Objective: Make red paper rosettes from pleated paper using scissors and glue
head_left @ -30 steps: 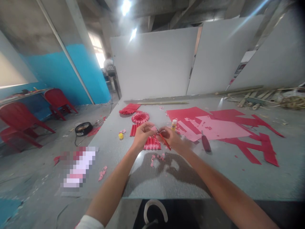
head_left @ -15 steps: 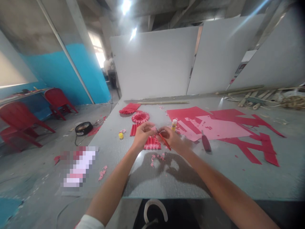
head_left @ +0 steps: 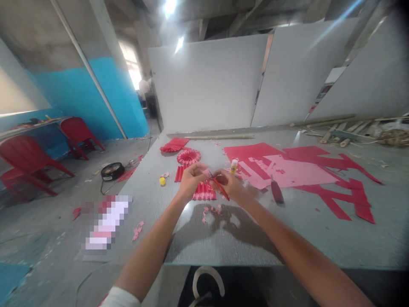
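Observation:
Over the near middle of the table, my left hand [head_left: 191, 179] pinches a small piece of pink paper [head_left: 207, 172]. My right hand [head_left: 228, 181] is closed on a slim red-handled tool [head_left: 221, 189], its thin dark tip touching or very near the paper. I cannot make out the tool's exact kind. Beneath my hands lies a pleated red paper strip with a pink edge [head_left: 204, 192], partly hidden by my left hand. A pleated red-and-pink paper rosette [head_left: 188, 157] rests just beyond. An uncapped glue stick [head_left: 234, 166] stands behind my right hand.
Red sheets [head_left: 249, 151] and pink paper [head_left: 300, 170] spread to the right, beside a dark red-handled tool [head_left: 276, 191]. A folded red paper [head_left: 174, 145] lies far left, a yellow cap [head_left: 162, 181] nearer. Pink scraps [head_left: 138, 230] dot the table. Bamboo pieces [head_left: 338, 132] lie at the back right.

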The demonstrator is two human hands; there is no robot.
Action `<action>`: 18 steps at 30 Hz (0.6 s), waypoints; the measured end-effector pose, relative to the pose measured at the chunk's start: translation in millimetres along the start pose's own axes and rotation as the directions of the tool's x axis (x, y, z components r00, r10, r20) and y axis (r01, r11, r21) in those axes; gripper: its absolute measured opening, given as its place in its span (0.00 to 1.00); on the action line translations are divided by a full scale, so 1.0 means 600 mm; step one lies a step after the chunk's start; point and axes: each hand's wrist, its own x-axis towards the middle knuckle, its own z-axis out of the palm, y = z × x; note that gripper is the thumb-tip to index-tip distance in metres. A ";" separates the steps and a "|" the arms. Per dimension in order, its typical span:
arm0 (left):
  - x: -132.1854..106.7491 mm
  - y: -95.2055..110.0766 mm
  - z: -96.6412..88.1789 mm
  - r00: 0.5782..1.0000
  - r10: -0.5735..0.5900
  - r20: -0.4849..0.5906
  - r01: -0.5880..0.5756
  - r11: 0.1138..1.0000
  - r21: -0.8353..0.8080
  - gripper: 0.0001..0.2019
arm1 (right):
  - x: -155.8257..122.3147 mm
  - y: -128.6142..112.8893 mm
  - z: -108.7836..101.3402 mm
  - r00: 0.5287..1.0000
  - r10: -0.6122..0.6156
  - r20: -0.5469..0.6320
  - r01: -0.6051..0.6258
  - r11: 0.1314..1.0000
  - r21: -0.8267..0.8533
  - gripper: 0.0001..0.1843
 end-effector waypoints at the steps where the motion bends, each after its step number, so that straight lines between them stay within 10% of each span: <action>1: 0.000 0.001 0.000 1.000 -0.001 0.002 0.001 1.000 -0.002 0.13 | 0.000 0.000 0.000 1.000 0.004 0.002 -0.004 1.000 0.003 0.15; 18: 0.001 -0.002 0.001 1.000 0.016 0.009 -0.016 1.000 0.006 0.13 | -0.003 -0.004 0.002 1.000 0.009 0.011 -0.010 1.000 0.027 0.14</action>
